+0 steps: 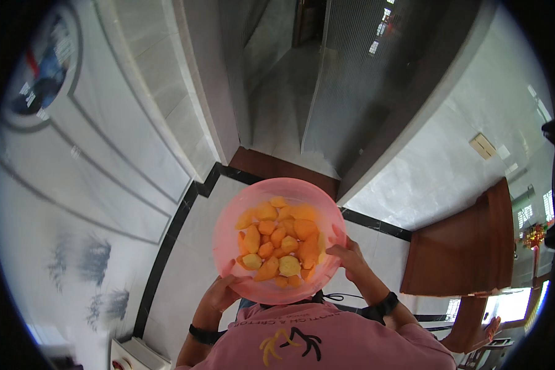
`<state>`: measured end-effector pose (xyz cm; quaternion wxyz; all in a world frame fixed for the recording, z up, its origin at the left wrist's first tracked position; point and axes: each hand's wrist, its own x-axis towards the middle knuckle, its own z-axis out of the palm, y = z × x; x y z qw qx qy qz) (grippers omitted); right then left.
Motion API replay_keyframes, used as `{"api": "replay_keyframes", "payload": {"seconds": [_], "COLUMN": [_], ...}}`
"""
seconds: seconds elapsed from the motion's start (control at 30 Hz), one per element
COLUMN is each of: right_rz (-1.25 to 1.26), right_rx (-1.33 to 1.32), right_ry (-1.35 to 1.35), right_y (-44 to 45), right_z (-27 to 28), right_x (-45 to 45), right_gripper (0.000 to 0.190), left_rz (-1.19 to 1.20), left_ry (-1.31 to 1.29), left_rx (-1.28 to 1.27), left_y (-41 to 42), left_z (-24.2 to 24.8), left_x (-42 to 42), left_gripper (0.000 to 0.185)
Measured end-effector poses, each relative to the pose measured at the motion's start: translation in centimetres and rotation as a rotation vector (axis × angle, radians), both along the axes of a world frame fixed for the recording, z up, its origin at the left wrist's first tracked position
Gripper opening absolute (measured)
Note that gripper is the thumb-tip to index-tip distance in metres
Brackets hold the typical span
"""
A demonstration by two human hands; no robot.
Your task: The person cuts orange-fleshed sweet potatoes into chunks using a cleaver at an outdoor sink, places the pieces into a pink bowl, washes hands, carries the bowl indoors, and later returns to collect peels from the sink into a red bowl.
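A round, translucent pink plastic basin [229, 222] is held up level in front of my chest. Inside it lie several peeled orange chunks [307, 247] that look like sweet potato, with a few paler yellow pieces [289, 266] among them. My left hand [219, 291] grips the near left rim, thumb over the edge. On the right side of the rim, my right hand [349, 256] has its thumb over the edge and its fingers showing faintly through the plastic wall. Dark bands circle both wrists.
Ahead stands a ribbed glass door [351, 83] beside a doorway with a brown threshold [282, 169]. A brown wooden cabinet [462, 249] is at the right against the wall. Grey-lined white panelling [120, 185] runs along the left. A white box-like object [138, 354] sits at the lower left.
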<state>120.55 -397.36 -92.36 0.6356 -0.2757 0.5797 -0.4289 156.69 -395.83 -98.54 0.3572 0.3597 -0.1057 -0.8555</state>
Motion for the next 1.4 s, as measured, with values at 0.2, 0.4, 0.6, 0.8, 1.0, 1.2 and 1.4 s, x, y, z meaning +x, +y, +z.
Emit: {"api": "replay_keyframes", "payload": {"seconds": [0.2,0.4,0.6,0.8,1.0,1.2,1.4], "right_rz": [-0.089,-0.151,-0.197,-0.095,-0.046,-0.172,-0.738], "right_rx": [0.078,0.123,-0.028,0.033,0.034,0.155,-0.055], "right_ry": [0.087,0.11,0.001,0.053,0.062,0.211,0.225], "right_y": [-20.4,-35.8,-51.5,-69.9,-78.7,-81.1,-77.5], "right_z": [-3.9,-4.6,-6.5,-13.1,-22.1,-29.2,-31.5], "right_x": [4.1,3.1,-1.2,-3.7,-2.7,4.5,16.8], "right_gripper": [0.05,0.051,0.053,0.052,0.053,0.058,0.059], "left_rz": [0.091,0.018,-0.097,0.16,0.221,-0.061,-0.527], "left_ry": [0.088,0.08,0.034,0.187,0.051,-0.011,0.043], "left_rx": [-0.014,0.061,-0.041,-0.033,-0.088,-0.073,-0.182], "left_y": [-20.8,-39.8,-55.9,-68.9,-77.0,-87.7,-99.8], "left_z": [-4.2,-6.3,-10.0,-17.5,-20.9,-26.9,-29.9], "left_x": [3.1,1.9,-3.1,-6.1,-5.1,4.8,10.2], "left_gripper": [0.058,0.059,0.06,0.056,0.048,0.067,0.064]}}
